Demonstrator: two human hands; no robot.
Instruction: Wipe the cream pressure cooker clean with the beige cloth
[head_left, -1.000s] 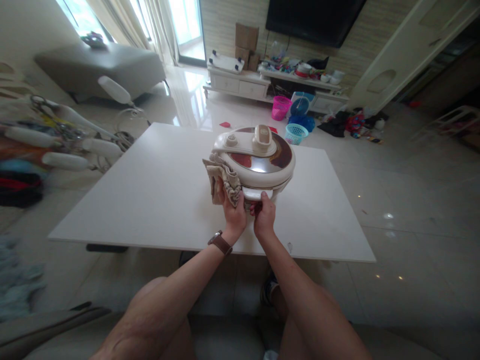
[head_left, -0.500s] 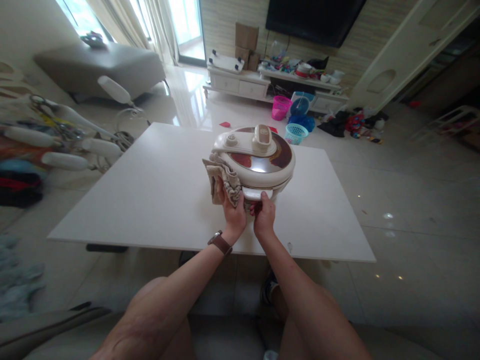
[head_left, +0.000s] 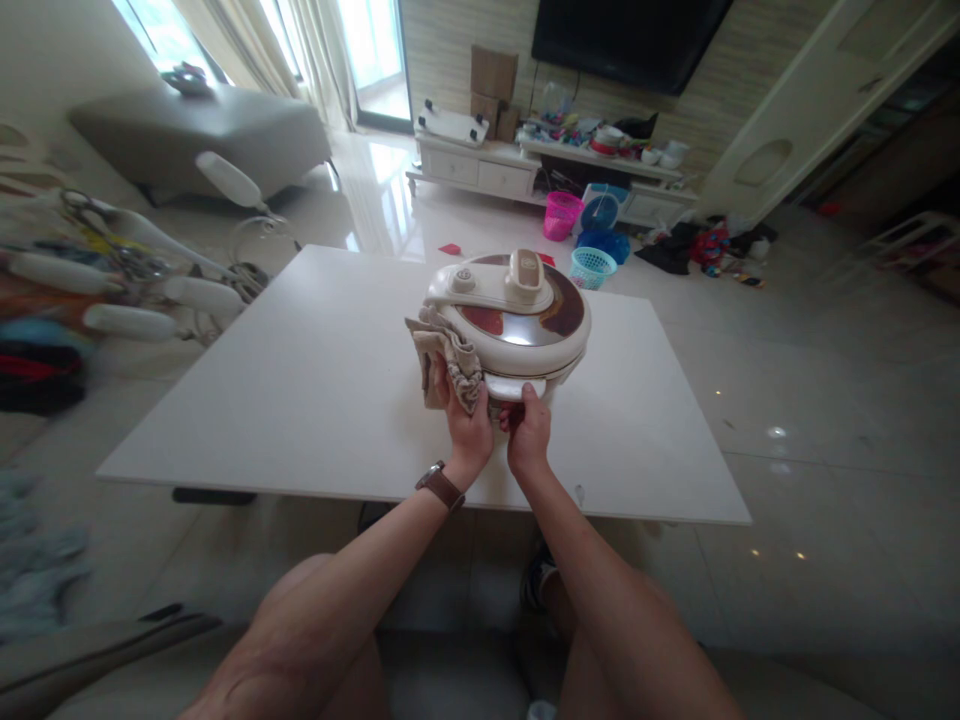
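A cream electric pressure cooker [head_left: 517, 320] with a brown lid panel stands on the white table [head_left: 300, 380]. My left hand [head_left: 469, 430], with a brown watch at the wrist, is closed on a beige patterned cloth [head_left: 446, 365] pressed against the cooker's left front side. My right hand [head_left: 529, 435] is closed around the cooker's white front handle [head_left: 514, 388], thumb on top. Both hands touch each other at the pot's near side.
A white drying rack [head_left: 135, 270] with clothes stands left of the table. Beyond are a grey sofa [head_left: 202, 130], a white TV cabinet [head_left: 540, 165], pink and blue baskets [head_left: 577, 240] and clutter on the tiled floor. My bare knees are at the bottom.
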